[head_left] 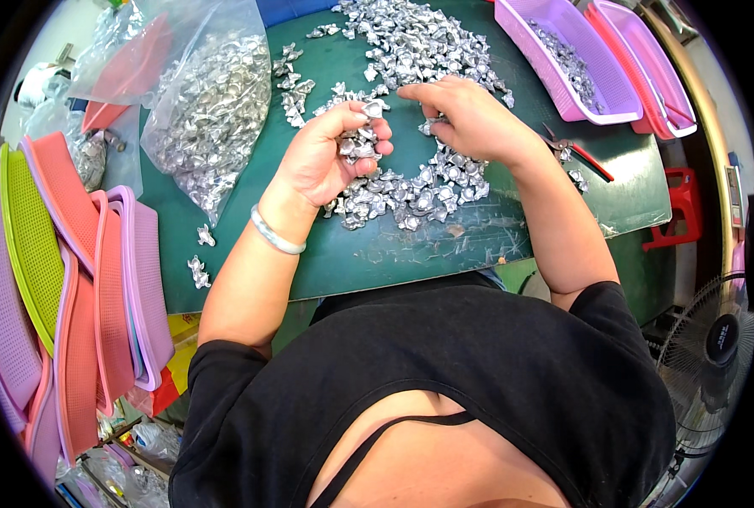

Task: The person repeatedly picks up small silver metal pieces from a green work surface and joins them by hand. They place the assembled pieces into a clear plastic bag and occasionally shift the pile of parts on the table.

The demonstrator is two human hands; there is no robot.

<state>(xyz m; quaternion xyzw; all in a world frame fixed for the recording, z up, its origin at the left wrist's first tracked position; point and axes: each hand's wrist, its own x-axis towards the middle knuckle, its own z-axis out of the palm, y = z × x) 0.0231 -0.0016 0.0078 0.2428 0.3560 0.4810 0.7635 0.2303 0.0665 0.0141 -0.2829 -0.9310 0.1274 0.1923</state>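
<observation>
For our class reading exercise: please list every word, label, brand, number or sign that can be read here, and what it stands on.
None can be read with certainty.
Fan hub: pale marking, too small and blurred to read.
Small silvery metal parts, including those in the left hand: no lettering can be made out.
Clear plastic bag: none can be made out.
Purple basket: none can be made out.

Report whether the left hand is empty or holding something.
Holding something: several silvery metal pieces lie in the cupped left hand.
</observation>
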